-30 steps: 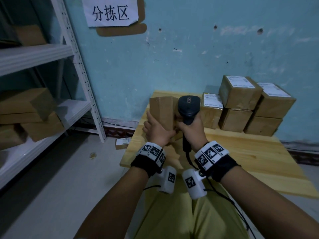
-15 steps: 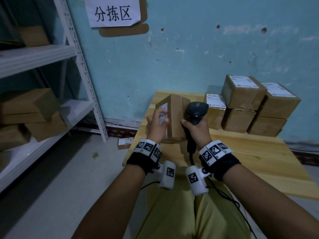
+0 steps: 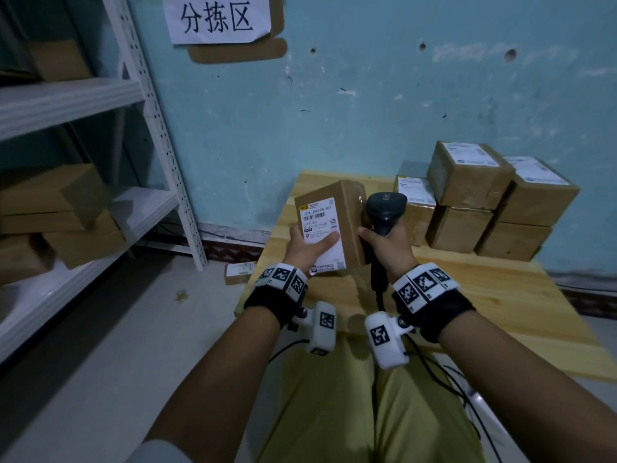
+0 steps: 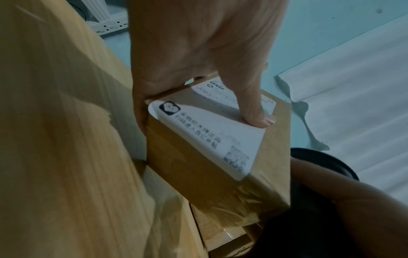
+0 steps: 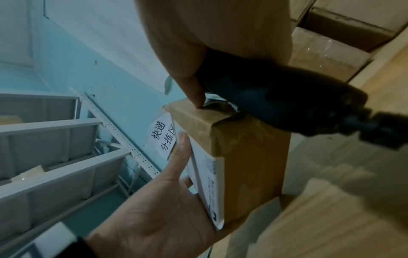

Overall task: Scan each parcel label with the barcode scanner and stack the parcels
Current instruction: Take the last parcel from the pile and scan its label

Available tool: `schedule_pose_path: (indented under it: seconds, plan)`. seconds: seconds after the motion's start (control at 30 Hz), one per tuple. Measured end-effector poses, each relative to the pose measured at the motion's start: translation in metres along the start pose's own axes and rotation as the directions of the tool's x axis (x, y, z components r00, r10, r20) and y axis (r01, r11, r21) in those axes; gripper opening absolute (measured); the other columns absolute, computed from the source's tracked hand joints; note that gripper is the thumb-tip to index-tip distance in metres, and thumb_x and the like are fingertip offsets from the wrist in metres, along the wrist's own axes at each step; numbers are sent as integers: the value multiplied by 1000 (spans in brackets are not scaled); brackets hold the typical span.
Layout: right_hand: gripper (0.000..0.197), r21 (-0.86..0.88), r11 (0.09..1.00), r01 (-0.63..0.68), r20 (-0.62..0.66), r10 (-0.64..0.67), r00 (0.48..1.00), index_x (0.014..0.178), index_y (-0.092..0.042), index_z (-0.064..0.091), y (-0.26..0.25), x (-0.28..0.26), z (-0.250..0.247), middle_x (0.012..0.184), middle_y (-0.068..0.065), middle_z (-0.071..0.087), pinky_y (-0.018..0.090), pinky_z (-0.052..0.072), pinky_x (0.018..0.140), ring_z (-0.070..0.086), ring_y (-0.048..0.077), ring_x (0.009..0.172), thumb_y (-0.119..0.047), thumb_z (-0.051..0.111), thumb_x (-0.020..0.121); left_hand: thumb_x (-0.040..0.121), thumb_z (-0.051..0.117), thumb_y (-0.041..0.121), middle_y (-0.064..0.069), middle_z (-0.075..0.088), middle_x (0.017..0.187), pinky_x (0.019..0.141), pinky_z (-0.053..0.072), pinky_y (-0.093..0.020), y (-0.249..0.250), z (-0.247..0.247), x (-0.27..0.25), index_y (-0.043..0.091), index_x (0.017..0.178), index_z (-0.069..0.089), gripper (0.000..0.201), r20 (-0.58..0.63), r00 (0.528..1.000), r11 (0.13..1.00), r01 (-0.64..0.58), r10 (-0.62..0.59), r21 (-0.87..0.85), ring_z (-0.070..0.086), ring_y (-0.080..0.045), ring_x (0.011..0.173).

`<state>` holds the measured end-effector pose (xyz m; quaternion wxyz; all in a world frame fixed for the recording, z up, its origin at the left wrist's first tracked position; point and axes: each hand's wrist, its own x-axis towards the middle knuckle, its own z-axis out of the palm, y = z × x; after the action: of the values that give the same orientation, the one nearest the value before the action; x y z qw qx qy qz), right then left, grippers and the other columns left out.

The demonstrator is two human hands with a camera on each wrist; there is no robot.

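Centre frame: left hand [image 3: 305, 250] grips taped cardboard parcel [image 3: 347, 222], thumb flat across its white paper label [image 3: 322, 233]; right hand [image 3: 389, 250] wrapped round black plastic barcode scanner [image 3: 384, 208].

I see a wooden worktop [image 3: 484, 305] against a blue wall [image 3: 400, 95]. A paper sign [image 3: 217, 18] with Chinese characters hangs on that wall. To the left stands a white metal shelf rack [image 3: 157, 128] holding cardboard boxes [image 3: 53, 195]. A small box [image 3: 238, 273] lies on the floor [image 3: 133, 345] beside the worktop.
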<state>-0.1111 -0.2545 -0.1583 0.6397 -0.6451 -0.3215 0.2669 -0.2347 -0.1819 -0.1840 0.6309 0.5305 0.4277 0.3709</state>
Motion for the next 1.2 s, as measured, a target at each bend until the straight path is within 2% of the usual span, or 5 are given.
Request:
schedule_pose_path:
  seconds: [0.5, 0.63, 0.77, 1.0, 1.2]
  plan:
    - [43, -86, 996, 26, 65, -20, 998, 123, 0, 52, 7, 2, -2, 114, 20, 64, 45, 48, 97, 61, 32, 108, -10, 66, 83, 89, 57, 7, -13, 38, 145, 94, 45, -51, -20, -13, 8, 25, 143, 15, 71, 104, 994, 940, 69, -36, -333, 51, -31, 116]
    - [45, -78, 996, 43, 11, -42, 999, 121, -1, 51, 9, 2, -1, 115, 19, 63, 47, 45, 100, 60, 31, 108, -8, 69, 80, 89, 57, 6, -14, 35, 145, 88, 48, -48, -18, -13, 14, 22, 139, 14, 68, 59, 998, 949, 39, -21, -313, 54, -29, 109]
    - [45, -71, 994, 87, -1, -87, 996, 123, -2, 52, 9, 0, -4, 117, 15, 63, 29, 42, 88, 58, 20, 102, -10, 68, 82, 89, 58, 8, -9, 43, 134, 83, 51, -46, -20, -9, 17, 23, 138, 16, 66, 63, 998, 963, 24, -7, -270, 60, -26, 95]
    - [47, 22, 990, 142, -24, -142, 990, 127, -15, 50, 6, -10, -9, 122, 4, 62, 35, 43, 100, 56, 18, 114, -20, 67, 83, 82, 67, 12, -24, 41, 140, 87, 52, -47, -23, -2, 12, 37, 116, 33, 53, 135, 990, 995, -25, 38, -93, 55, -40, 116]
    - [26, 37, 989, 142, 20, -143, 990, 110, -15, 54, -1, -23, -10, 75, -6, 59, 23, 43, 60, 55, -1, 58, -21, 64, 86, 86, 62, 9, -25, 52, 131, 92, 50, -50, -24, -1, 12, 21, 136, 23, 64, 109, 994, 999, -19, 22, -27, 56, -41, 113]
